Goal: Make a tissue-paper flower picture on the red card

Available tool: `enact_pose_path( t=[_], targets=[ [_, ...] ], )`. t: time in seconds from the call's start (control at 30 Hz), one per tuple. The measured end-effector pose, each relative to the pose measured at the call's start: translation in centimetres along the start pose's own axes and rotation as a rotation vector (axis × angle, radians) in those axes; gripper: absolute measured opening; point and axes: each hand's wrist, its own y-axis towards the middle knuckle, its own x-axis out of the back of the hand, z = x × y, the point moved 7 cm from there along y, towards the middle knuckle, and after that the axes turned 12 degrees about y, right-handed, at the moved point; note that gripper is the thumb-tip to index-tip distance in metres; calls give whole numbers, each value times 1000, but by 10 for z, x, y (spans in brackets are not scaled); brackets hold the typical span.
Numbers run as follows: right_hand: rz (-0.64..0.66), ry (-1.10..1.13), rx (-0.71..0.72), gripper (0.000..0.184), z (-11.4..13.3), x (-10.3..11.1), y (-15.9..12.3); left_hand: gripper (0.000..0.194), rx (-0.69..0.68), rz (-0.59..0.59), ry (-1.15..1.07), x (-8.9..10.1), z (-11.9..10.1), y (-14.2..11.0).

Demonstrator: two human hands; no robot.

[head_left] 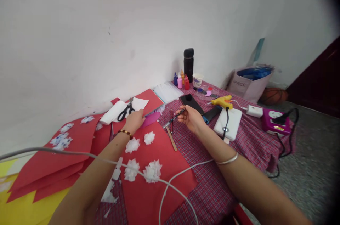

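My right hand (pixel 191 117) pinches a slim pen-like tool (pixel 174 118) between thumb and fingertips; it has a dark patterned handle and a silvery end pointing down and left. My left hand (pixel 134 122) reaches to the far end of a red paper sheet (pixel 140 200), beside a purple paper piece (pixel 151 119); its fingertips are hidden. Black-handled scissors (pixel 123 113) lie just left of it, near white paper (pixel 140 103). Several white crumpled-paper puffs (pixel 153 171) sit on the red sheet. Below the tool are a dark red pencil (pixel 171 124) and a wooden stick (pixel 172 140).
A white cable (pixel 183 173) crosses the foreground. To the right lie a yellow glue gun (pixel 223 101), a white power bank (pixel 228 123) and a purple socket box (pixel 276 122). Paint bottles (pixel 186 82) and a black flask (pixel 188 65) stand by the wall. Red sheets (pixel 77 140) are stacked left.
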Motion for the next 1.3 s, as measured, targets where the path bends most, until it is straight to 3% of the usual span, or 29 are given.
enact_pose_path(
  t=[0.4, 0.6, 0.73, 0.83, 0.9, 1.13, 1.3],
  targets=[
    [53, 6, -79, 25, -23, -2, -2, 33, 103, 5, -138, -21, 7, 8],
    [99, 23, -44, 14, -24, -9, -6, 33, 80, -27, -258, -3, -6, 3],
    [157, 48, -14, 9, -24, -18, -11, 30, -126, -13, -393, 25, -26, -30],
    [183, 70, -2, 13, -24, -24, -17, 46, -262, -5, -458, 44, -43, -68],
    [175, 66, -4, 19, -24, -25, -21, 39, -308, -12, -462, 52, -53, -89],
    [397, -105, -60, 17, -34, -44, -47, 28, -215, -68, -411, 60, -58, -132],
    [308, -186, -52, 20, -45, -47, -56, 29, -226, -44, -540, 61, -62, -158]
  ],
)
